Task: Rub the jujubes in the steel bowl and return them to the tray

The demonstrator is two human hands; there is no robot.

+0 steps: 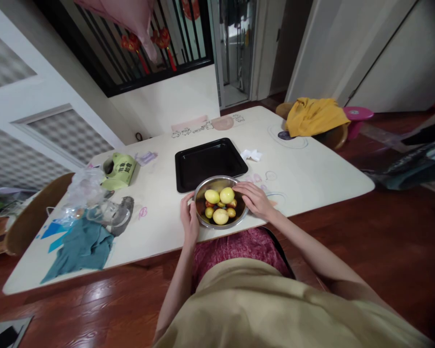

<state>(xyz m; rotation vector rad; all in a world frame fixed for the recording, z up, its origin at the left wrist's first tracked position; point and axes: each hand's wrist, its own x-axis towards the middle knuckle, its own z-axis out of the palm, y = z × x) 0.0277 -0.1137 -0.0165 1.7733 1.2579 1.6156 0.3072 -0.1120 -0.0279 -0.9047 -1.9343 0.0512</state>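
A round metal bowl (pixel 217 178) stands near the front edge of the table, right before my body. In it lie several yellow fruits (pixel 221 216), larger pale ones along with smaller greenish-yellow and reddish-brown ones. My left hand (pixel 189 217) is closed against the left side of the bowl, its fingers along the outer wall. On the opposite side my right hand (pixel 255 199) holds the rim, fingers curved over the upper right edge. Just behind the bowl a black rectangular tray (pixel 208 162) lies flat, its near edge partly hidden by the bowl.
A crumpled white tissue (pixel 251 155) lies right of the tray. On the left of the white table (pixel 311 179) are a green tissue pack (pixel 119 170), clear plastic bags (pixel 87 186) and a teal cloth (pixel 85 246). A yellow garment (pixel 315 117) drapes over a chair at the far right.
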